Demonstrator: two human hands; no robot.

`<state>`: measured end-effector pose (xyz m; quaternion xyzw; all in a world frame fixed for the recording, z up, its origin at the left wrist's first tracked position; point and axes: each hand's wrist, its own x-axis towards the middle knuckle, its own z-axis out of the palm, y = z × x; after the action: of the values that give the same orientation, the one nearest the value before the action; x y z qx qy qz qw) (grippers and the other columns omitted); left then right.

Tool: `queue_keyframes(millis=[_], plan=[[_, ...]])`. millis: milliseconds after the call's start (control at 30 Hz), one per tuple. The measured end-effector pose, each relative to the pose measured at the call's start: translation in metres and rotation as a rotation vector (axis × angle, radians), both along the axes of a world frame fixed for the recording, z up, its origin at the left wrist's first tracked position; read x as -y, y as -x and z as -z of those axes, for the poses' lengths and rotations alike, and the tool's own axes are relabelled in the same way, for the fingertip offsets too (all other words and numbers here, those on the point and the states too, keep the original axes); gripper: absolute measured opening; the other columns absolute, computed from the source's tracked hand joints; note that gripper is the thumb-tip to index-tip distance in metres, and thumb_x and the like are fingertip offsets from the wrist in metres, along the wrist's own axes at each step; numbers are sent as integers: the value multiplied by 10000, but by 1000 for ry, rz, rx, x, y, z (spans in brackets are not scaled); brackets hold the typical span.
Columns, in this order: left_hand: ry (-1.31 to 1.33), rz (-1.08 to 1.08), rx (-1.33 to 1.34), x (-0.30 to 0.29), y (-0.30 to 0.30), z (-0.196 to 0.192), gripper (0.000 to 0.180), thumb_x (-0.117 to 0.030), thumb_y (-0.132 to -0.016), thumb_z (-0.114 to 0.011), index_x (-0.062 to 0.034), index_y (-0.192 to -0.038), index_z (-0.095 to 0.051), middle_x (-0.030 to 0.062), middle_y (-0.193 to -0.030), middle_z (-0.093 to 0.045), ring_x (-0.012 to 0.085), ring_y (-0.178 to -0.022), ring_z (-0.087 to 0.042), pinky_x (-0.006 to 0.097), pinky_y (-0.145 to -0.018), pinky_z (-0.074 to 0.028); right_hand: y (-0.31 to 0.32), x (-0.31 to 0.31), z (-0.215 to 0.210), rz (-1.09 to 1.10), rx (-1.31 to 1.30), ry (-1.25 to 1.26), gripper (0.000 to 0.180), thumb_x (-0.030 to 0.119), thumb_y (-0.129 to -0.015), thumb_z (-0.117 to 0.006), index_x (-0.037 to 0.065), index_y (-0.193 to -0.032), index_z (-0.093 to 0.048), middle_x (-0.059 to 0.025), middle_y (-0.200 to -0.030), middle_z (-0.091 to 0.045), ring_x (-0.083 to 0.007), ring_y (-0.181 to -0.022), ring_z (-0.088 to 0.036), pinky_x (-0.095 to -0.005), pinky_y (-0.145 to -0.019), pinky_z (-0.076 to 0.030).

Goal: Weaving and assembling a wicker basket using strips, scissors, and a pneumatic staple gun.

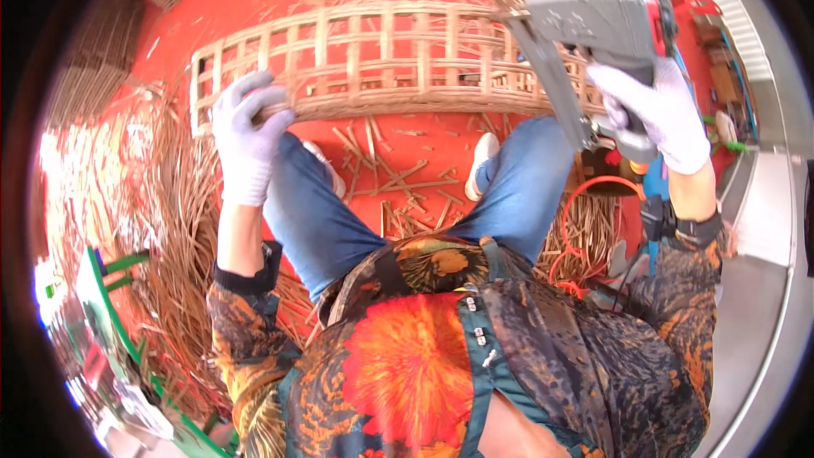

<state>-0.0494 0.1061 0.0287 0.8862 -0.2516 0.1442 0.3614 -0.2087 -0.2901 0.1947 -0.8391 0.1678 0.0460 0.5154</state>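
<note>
A long woven lattice panel [381,103] of tan wicker strips lies across in front of my knees. My left hand [248,140], in a white glove, is at its left end, with the fingers curled over the near rim. My right hand [674,114], also gloved, is wrapped round the handle of a grey nail gun [593,13]. The tool's slanted magazine reaches down over the right end of the panel and hides part of it. Whether the nose touches the strips I cannot tell.
Loose strips [165,174] pile up on the left, and short offcuts [394,178] litter the red floor between my shoes. An orange hose [570,212] loops beside my right leg. Woven pieces [97,42] stand at the far left. A metal edge [759,288] runs along the right.
</note>
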Motion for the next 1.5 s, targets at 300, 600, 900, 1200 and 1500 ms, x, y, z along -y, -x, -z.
queue_keyframes(millis=[300,600,900,1200,1500], plan=[[95,-128,94,39,-15,-35,347,-146,-847,-745,-58,-1178,-693,102,-1194,-686,239,-1142,-617,377,-1041,-435,3,42,-14,-50,240,311,396,264,-864,-794,57,-1183,-684,-5,-885,-690,-53,-650,-591,-241,-576,-486],[-131,256,80,181,-39,-54,331,-261,-844,-763,-100,-1133,-735,112,-1091,-719,273,-1016,-688,373,-911,-526,8,48,-17,-116,234,497,499,271,-869,-778,61,-1300,-640,-73,-1120,-729,-132,-982,-653,-303,-918,-504],[-61,289,14,202,-20,-48,307,-339,-814,-783,-113,-1020,-760,98,-958,-719,294,-880,-707,381,-806,-559,-16,46,-10,-274,95,654,495,330,-859,-789,50,-1250,-670,-98,-1060,-729,-150,-948,-657,-317,-906,-509],[-18,284,124,200,-5,-41,230,-268,-857,-753,-93,-1006,-748,90,-870,-684,246,-783,-694,346,-724,-545,-29,-5,-68,-447,-2,893,518,387,-840,-776,43,-1216,-682,-117,-1079,-722,-179,-949,-682,-343,-871,-529],[35,267,136,211,-3,-39,164,-280,-831,-767,-124,-883,-758,101,-837,-677,319,-788,-688,407,-716,-552,-37,6,-58,-355,-133,878,575,454,-844,-758,35,-1229,-676,-134,-1091,-749,-220,-957,-725,-321,-880,-560]])
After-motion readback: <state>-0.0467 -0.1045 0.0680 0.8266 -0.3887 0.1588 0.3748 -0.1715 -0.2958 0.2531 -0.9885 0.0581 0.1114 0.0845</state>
